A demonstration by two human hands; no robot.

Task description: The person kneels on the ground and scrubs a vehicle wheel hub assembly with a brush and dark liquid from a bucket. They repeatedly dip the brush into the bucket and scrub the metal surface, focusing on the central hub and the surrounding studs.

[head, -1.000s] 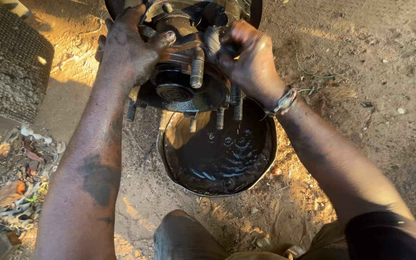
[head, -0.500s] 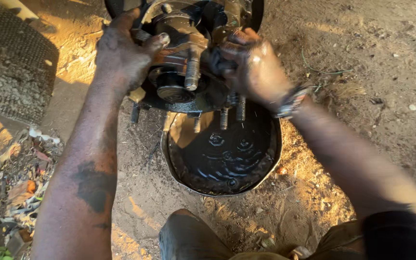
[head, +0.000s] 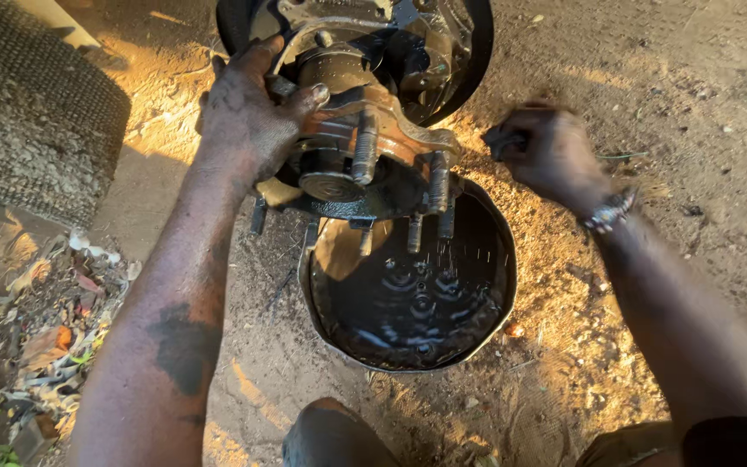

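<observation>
though the top of the wheel hub assembly (head: 365, 138) is cut off by the frame's upper edge, its greasy flange and studs show plainly, held over the far rim of a round basin (head: 494, 329) of dark liquid that sits on the sandy ground (head: 693, 104). the right hand (head: 546, 151) is blurred, so what its closed fingers hold cannot be made out; it hangs in a loose fist to the right of the hub, apart from it, above the ground beside the basin's far right rim. the left hand (head: 248, 112) reaches forward from a straight, oil-stained forearm and grips the hub's left side, fingers curled over the top and thumb pressed against the flange. small drops fall from the studs and ripple the liquid. a coarse woven mat (head: 28, 112) lies at the left, with dry leaves (head: 36, 346) nearer the person.
</observation>
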